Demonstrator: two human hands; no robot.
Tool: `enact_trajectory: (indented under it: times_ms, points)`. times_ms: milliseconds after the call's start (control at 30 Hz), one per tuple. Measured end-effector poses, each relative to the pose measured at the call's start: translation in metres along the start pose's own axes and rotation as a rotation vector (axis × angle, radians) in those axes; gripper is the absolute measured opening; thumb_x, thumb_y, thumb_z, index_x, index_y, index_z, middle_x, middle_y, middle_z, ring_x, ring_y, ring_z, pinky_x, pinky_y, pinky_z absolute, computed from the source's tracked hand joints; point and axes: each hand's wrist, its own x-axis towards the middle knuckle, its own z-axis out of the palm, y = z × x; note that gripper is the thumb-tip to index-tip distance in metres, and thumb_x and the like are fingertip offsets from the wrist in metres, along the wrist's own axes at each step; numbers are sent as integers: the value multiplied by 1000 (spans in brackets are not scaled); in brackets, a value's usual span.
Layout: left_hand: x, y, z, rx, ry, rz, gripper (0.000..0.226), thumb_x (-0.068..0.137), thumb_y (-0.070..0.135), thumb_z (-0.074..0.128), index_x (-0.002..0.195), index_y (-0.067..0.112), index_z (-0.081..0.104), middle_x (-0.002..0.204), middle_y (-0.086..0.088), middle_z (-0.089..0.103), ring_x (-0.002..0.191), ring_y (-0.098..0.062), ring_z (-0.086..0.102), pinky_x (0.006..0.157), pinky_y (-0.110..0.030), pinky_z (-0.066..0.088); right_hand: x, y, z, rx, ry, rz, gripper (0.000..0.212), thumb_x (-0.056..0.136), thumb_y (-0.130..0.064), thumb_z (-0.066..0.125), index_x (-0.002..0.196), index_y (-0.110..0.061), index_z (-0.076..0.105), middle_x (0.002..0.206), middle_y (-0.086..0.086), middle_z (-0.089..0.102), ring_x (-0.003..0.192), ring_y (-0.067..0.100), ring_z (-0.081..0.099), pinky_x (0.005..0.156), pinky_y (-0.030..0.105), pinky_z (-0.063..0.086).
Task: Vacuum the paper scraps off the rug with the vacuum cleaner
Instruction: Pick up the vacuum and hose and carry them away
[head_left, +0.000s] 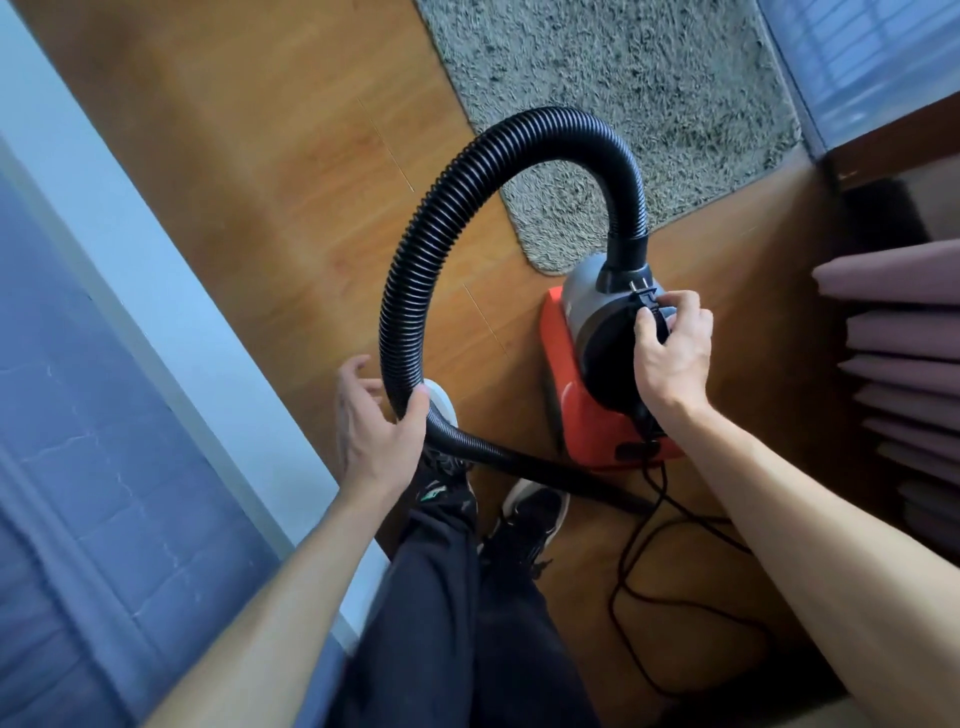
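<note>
From the head camera, looking down, the vacuum cleaner (587, 364) stands on the wooden floor (260, 182), just in front of the person's feet and just beside the near rounded corner of the rug (623, 104). It has a red base, a grey upper shell and a black rounded face. The rug is grey and shaggy and lies farther off, toward the top of the view.

A black ribbed hose (467, 176) rises from the collar on top of the machine, arches high over the corner of the rug and comes round in a wide loop to the left. It then passes low across the floor in front of the shoes, ending in a smooth black tube.

The left hand (382, 421) holds the hose at the bottom of the loop. Its thumb is hooked over the near side, while the fingers reach round the far side, loosely curled and slightly spread.

The right hand (672, 345) is at the top of the machine, just below the hose collar. Its fingertips pinch a black plug (644, 299), whose two metal prongs point up and away. A black cord (639, 587) trails from the back of the machine and lies in loose loops on the floor to the right of the legs.

The person wears dark trousers (441, 597) and dark shoes (535, 514). A blue mattress (78, 467) runs along the left edge. Shelves (904, 338) with stacked purple boards fill the right side.
</note>
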Motion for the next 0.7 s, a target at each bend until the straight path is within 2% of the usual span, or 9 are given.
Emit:
enact_trajectory:
  times_ms: [67,133,233,333,467,567,633,700]
  points:
    - [4,3,8,6,-108,3,37,93,20,63,122,17,41,93,11,54,94,-21,58,84,-32,44,-1,2,-1,-3,-7,-24,26,98,-25,50,118,-9,52,114,13,47,94,16,48,88,22,36]
    - [8,5,14,31,-142,32,30,96,17,59,121,14,42,90,11,53,90,-19,56,81,-29,42,-3,5,-3,-4,-11,-56,27,97,-26,51,118,-10,53,114,13,48,93,13,47,85,16,32]
    - [15,4,19,-17,-124,12,31,96,22,62,121,15,45,95,12,57,88,-12,57,81,-25,44,-7,12,-3,-19,-28,-113,32,94,-28,58,122,-11,52,116,10,49,95,10,47,90,18,35]
    - [20,3,23,-76,-114,-30,28,96,25,63,120,15,52,106,6,61,87,-5,58,73,-10,40,-14,22,-2,-46,-49,-143,41,94,-27,59,133,-18,48,117,8,50,104,18,52,94,21,35]
    - [22,-5,27,-125,-170,-59,25,99,30,57,121,20,49,105,9,60,90,3,58,81,-23,41,-23,29,-2,-34,-101,-121,50,97,-31,53,143,-34,37,126,6,55,115,20,53,97,26,38]
    - [23,-13,31,-98,-253,4,26,99,25,56,121,23,42,101,14,56,91,6,55,85,-25,41,-23,25,-5,-1,-145,-72,46,99,-34,50,141,-38,34,114,4,63,102,24,60,93,35,46]
    - [24,-12,33,-60,-316,58,34,98,18,59,123,25,38,101,17,53,94,-1,56,91,-27,42,-21,23,-6,16,-154,-78,44,99,-33,50,140,-35,36,104,-1,58,94,21,58,90,33,46]
    - [24,-10,31,-38,-335,91,41,97,11,59,130,21,36,102,20,51,99,-11,55,96,-31,43,-21,21,-5,29,-140,-87,43,99,-30,51,140,-32,37,103,-4,56,92,16,55,89,31,45]
